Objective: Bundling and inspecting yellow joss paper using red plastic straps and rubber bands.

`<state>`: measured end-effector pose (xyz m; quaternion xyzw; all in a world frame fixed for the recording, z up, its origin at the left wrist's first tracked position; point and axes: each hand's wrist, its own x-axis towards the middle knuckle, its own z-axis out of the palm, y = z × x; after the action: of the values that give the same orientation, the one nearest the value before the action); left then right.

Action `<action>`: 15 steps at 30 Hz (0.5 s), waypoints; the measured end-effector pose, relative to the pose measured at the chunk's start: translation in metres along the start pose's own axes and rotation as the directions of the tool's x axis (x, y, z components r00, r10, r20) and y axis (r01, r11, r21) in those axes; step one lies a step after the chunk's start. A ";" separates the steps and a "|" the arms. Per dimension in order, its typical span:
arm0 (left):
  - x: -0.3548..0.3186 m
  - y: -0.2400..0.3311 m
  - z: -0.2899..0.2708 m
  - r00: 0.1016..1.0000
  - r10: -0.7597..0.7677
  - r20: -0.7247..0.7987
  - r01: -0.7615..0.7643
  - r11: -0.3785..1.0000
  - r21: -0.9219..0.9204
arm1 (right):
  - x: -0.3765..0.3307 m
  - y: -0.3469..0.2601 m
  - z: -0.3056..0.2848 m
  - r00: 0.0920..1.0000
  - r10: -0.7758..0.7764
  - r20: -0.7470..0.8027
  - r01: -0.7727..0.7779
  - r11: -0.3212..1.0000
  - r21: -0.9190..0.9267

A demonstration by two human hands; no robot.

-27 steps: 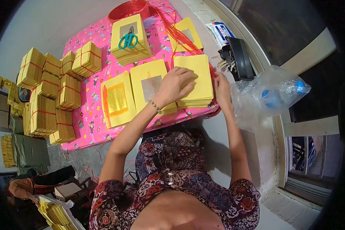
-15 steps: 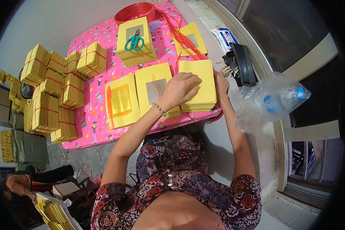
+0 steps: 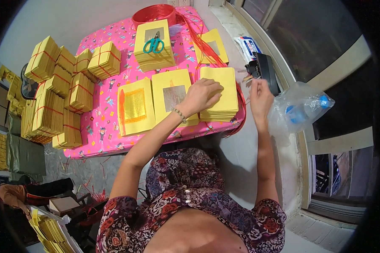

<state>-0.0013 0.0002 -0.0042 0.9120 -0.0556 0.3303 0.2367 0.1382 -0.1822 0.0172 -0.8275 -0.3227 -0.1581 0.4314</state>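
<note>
My left hand [image 3: 202, 95] rests on a stack of yellow paper [image 3: 227, 92] near the table's right edge, its fingers stretched flat across the top sheets. Off the table's right side, my right hand [image 3: 261, 100] is raised with fingertips pinched together. What it pinches, if anything, is too small to make out. Red strings [image 3: 241, 99] hang over the table edge between the stack and that hand. Left of the stack lie yellow sheets with a silver square [image 3: 172, 98], partly under my left forearm, and others with a gold square [image 3: 135, 108].
Teal-handled scissors [image 3: 153, 45] lie on a tall yellow paper stack [image 3: 156, 63]. Behind it stands a red basin [image 3: 153, 15]. Tied yellow bundles [image 3: 80, 93] crowd the pink table's [image 3: 98, 145] left. A clear plastic bag [image 3: 302, 107] and a black case [image 3: 267, 71] sit by the window.
My right hand has left the stack's right side and moved up and outward, its fingers now pinched. My left hand stays on the stack.
</note>
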 end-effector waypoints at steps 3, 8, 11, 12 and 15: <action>0.003 0.001 -0.001 0.995 -0.047 0.090 0.050 0.998 -0.032 | 0.035 -0.015 0.008 0.998 -0.002 -0.055 0.006 0.997 0.078; 0.002 -0.002 0.001 0.994 -0.109 0.014 0.110 0.981 -0.161 | 0.035 -0.077 0.023 0.981 -0.186 0.060 0.161 0.943 0.292; 0.002 -0.011 0.001 0.941 -0.331 0.070 0.331 0.861 -0.385 | 0.002 -0.088 0.033 0.932 -0.333 0.143 0.287 0.919 0.270; 0.002 -0.013 0.000 0.941 -0.331 0.071 0.332 0.861 -0.386 | -0.005 -0.083 0.035 0.932 -0.332 0.143 0.286 0.919 0.270; -0.001 -0.015 -0.008 0.979 -0.199 0.039 0.196 0.878 -0.437 | -0.018 -0.073 0.035 0.940 -0.310 0.141 0.278 0.937 0.210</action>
<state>-0.0028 0.0171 -0.0058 0.8349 -0.0343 0.2865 0.4686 0.0747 -0.1301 0.0321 -0.7360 -0.4925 -0.1179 0.4493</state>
